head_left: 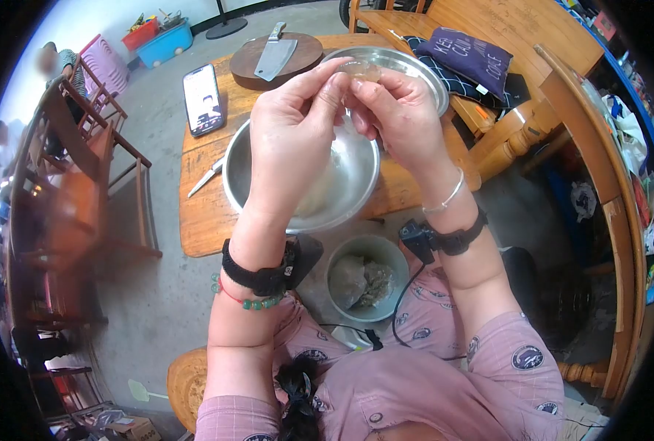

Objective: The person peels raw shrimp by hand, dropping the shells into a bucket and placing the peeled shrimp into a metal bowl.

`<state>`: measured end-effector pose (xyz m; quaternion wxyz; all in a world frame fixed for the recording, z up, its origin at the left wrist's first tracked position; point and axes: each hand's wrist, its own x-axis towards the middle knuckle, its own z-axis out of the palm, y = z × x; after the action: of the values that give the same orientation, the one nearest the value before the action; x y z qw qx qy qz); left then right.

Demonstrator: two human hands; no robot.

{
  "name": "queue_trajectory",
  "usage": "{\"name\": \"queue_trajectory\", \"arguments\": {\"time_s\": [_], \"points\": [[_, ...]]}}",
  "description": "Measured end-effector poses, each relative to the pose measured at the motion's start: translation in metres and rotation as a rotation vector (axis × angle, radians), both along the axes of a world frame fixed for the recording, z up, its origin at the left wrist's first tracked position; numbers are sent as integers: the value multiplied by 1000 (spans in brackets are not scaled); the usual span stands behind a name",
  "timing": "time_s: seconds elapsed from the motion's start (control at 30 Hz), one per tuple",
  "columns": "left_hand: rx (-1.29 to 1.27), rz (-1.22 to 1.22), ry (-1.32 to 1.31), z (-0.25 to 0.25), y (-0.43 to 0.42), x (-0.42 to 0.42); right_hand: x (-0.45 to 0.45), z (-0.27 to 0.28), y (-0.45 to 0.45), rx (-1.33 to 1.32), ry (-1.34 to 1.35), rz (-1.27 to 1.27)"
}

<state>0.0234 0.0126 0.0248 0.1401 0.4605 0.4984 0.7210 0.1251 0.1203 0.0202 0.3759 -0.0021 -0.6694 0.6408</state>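
The table (206,220) stretched ahead of and beneath the left hand (297,110) and right hand (404,110). The near bowl (353,173) sat below both, probably to catch drips; the far bowl (424,70) stood just beyond the right hand. The bucket (397,259) was below the wrists, seemingly handy for dropping waste. Beyond the left hand, the board (311,53) bore the cleaver (277,57), apparently parked there safely. The phone (204,101) lay left of that hand, screen up, likely for viewing; the knife (206,178) lay nearer the body. Both hands pinched the translucent piece (362,71) between thumbs and fingers, presumably for fine control.
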Motion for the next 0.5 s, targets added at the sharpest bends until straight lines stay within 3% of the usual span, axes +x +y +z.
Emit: {"name": "queue_trajectory", "arguments": {"time_s": [0.3,0.4,0.47,0.5], "points": [[-62,59,83,1,-4,3,1,-2,-1,5,-24,-38],[-78,-9,4,2,-6,0,3,6,-8,57,-44,-106],[-39,-340,-346,4,-8,-6,2,6,-8,98,-65,-167],[-39,-340,-346,5,-8,-6,0,3,-6,240,-27,-260]]}}
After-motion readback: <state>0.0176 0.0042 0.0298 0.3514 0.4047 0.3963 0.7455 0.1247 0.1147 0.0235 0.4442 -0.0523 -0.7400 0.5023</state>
